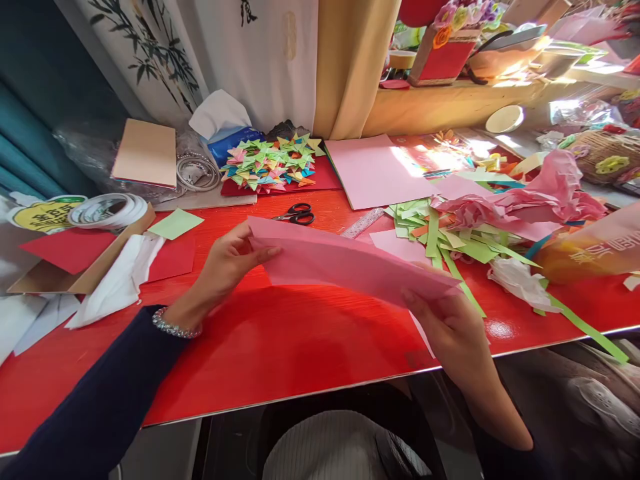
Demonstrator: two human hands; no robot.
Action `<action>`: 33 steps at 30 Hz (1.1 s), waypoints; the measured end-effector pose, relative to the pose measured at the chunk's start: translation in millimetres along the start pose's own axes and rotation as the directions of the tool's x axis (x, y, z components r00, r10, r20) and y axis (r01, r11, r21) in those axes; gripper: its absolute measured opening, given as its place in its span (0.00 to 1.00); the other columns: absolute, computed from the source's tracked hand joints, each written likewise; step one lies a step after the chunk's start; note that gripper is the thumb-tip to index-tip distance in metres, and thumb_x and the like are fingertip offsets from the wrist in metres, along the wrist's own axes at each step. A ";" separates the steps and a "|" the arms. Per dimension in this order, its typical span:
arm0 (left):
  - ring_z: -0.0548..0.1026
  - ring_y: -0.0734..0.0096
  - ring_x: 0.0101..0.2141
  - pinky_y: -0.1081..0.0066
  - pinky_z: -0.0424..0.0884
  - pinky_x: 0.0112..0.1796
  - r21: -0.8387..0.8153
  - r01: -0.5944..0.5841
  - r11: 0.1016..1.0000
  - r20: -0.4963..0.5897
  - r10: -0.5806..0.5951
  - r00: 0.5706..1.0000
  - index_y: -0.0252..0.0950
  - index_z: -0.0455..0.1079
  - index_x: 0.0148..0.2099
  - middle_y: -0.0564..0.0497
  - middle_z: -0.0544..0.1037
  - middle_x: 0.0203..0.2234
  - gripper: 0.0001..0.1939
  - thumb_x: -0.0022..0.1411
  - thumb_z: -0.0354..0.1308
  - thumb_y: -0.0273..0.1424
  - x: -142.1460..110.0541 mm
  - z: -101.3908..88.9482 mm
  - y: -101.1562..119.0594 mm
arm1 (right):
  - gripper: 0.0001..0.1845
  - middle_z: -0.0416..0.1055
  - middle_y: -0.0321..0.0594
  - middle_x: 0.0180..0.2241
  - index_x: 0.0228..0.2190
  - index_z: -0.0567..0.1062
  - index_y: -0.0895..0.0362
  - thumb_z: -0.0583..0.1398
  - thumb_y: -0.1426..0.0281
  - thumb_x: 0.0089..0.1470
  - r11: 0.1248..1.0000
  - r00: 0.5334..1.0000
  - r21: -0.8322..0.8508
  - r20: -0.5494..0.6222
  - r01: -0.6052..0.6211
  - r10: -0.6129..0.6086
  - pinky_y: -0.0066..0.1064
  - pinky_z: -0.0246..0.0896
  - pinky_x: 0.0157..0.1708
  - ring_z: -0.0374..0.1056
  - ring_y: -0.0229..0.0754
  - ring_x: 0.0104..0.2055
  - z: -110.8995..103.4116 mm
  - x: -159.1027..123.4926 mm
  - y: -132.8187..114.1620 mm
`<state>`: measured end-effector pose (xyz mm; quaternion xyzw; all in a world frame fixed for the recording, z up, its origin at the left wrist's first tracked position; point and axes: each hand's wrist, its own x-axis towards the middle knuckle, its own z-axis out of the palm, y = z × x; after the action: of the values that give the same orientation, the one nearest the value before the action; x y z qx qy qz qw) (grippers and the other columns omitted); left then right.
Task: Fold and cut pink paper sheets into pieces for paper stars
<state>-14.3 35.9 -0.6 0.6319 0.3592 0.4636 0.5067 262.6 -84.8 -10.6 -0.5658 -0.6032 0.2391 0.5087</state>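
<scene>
A sheet of pink paper is stretched sideways above the red table, bending a little along its length. My left hand pinches its left end between thumb and fingers, with a beaded bracelet on that wrist. At the other end my right hand grips the paper, its thumb lying on the near face. Just behind the sheet lie black-handled scissors and a clear ruler, both partly covered by it. More light pink paper lies on the table beneath the right part.
Green paper strips and crumpled pink paper pile up at right. Folded paper stars and a pink sheet stack stand at the back. A cardboard box with tape rolls sits left. The table's front edge runs close to me.
</scene>
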 end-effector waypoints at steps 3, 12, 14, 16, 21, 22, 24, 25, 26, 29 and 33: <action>0.75 0.74 0.38 0.77 0.73 0.38 -0.046 0.036 0.998 0.015 -0.035 0.999 0.43 0.69 0.48 0.54 0.77 0.36 0.22 0.51 0.68 0.28 -2.8 -2.8 -2.4 | 0.19 0.70 0.34 0.50 0.51 0.68 0.44 0.60 0.67 0.57 0.998 0.999 0.035 -0.002 -0.051 0.051 0.33 0.64 0.48 0.66 0.41 0.51 3.0 -2.7 7.5; 0.76 0.69 0.41 0.70 0.71 0.44 -0.013 0.106 0.994 0.051 -0.105 0.993 0.41 0.69 0.43 0.52 0.78 0.38 0.13 0.56 0.65 0.33 -18.4 8.1 -4.5 | 0.08 0.71 0.36 0.43 0.42 0.70 0.48 0.56 0.70 0.60 0.992 0.998 0.127 -0.062 -0.013 0.021 0.32 0.64 0.47 0.68 0.40 0.48 8.8 -12.7 8.6; 0.75 0.69 0.41 0.71 0.71 0.43 0.031 0.104 0.994 0.049 -0.105 0.993 0.40 0.70 0.42 0.51 0.78 0.39 0.12 0.55 0.65 0.34 -17.9 7.9 -6.6 | 0.12 0.70 0.37 0.46 0.46 0.68 0.48 0.57 0.69 0.59 0.993 0.998 0.112 -0.056 -0.036 0.042 0.32 0.65 0.46 0.67 0.41 0.49 9.7 -12.3 9.5; 0.75 0.68 0.41 0.71 0.72 0.41 0.066 0.130 0.989 0.052 -0.133 0.990 0.38 0.71 0.41 0.50 0.77 0.39 0.14 0.53 0.67 0.35 -15.6 6.2 -10.4 | 0.13 0.70 0.38 0.47 0.47 0.68 0.49 0.58 0.67 0.59 0.993 0.994 0.075 -0.042 -0.095 0.098 0.34 0.64 0.47 0.66 0.43 0.50 10.2 -11.8 13.7; 0.76 0.64 0.39 0.68 0.73 0.41 0.084 0.248 0.965 0.088 -0.255 0.963 0.36 0.74 0.39 0.48 0.80 0.37 0.15 0.52 0.66 0.39 -10.1 6.0 -15.0 | 0.11 0.75 0.42 0.40 0.39 0.73 0.53 0.57 0.60 0.58 0.969 0.968 -0.011 -0.053 -0.248 0.247 0.38 0.65 0.41 0.69 0.48 0.44 7.8 -11.9 20.1; 0.76 0.64 0.39 0.68 0.73 0.41 0.095 0.246 0.965 0.072 -0.253 0.965 0.36 0.74 0.39 0.49 0.80 0.37 0.15 0.52 0.66 0.40 -9.8 7.2 -14.0 | 0.12 0.75 0.42 0.40 0.39 0.74 0.53 0.58 0.59 0.58 0.964 0.962 0.000 -0.059 -0.266 0.266 0.38 0.65 0.40 0.70 0.48 0.43 7.0 -12.0 19.3; 0.76 0.67 0.36 0.69 0.73 0.39 0.114 0.234 0.966 0.053 -0.241 0.969 0.36 0.73 0.40 0.50 0.79 0.35 0.16 0.53 0.65 0.40 -9.9 10.1 -10.8 | 0.13 0.75 0.42 0.41 0.40 0.74 0.53 0.59 0.59 0.57 0.948 0.947 0.081 -0.062 -0.309 0.314 0.38 0.66 0.40 0.70 0.47 0.43 6.1 -11.9 17.3; 0.76 0.69 0.34 0.71 0.73 0.36 0.117 0.231 0.966 0.052 -0.239 0.970 0.36 0.72 0.40 0.51 0.79 0.32 0.16 0.53 0.65 0.40 -10.1 11.6 -9.0 | 0.13 0.75 0.41 0.42 0.41 0.74 0.52 0.59 0.59 0.57 0.931 0.937 0.151 -0.057 -0.333 0.345 0.37 0.66 0.41 0.70 0.47 0.44 6.1 -11.9 16.5; 0.76 0.71 0.30 0.73 0.73 0.32 0.115 0.236 0.965 0.057 -0.244 0.968 0.36 0.71 0.40 0.52 0.78 0.29 0.16 0.54 0.65 0.40 -10.3 13.0 -7.3 | 0.14 0.75 0.41 0.43 0.42 0.74 0.52 0.60 0.59 0.56 0.905 0.925 0.230 -0.046 -0.358 0.377 0.37 0.66 0.42 0.70 0.47 0.45 6.3 -11.9 15.9; 0.71 0.77 0.20 0.77 0.67 0.20 0.103 0.270 0.957 0.065 -0.277 0.959 0.34 0.68 0.38 0.54 0.75 0.23 0.15 0.54 0.64 0.39 -10.7 15.5 -3.4 | 0.15 0.74 0.41 0.46 0.43 0.74 0.52 0.61 0.60 0.55 0.807 0.891 0.410 0.032 -0.425 0.453 0.37 0.68 0.41 0.71 0.48 0.46 7.9 -12.8 14.6; 0.69 0.79 0.17 0.77 0.66 0.18 0.106 0.308 0.945 0.024 -0.312 0.950 0.34 0.68 0.32 0.52 0.75 0.24 0.14 0.53 0.65 0.39 -9.3 15.8 -1.1 | 0.17 0.75 0.42 0.44 0.44 0.74 0.53 0.62 0.60 0.54 0.734 0.850 0.451 0.121 -0.508 0.513 0.34 0.71 0.32 0.73 0.48 0.41 9.8 -15.7 10.0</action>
<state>-2.2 22.6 -4.6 0.6016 0.4668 0.3465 0.5478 255.8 -94.1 -28.2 -0.5713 -0.3462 0.5039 0.5475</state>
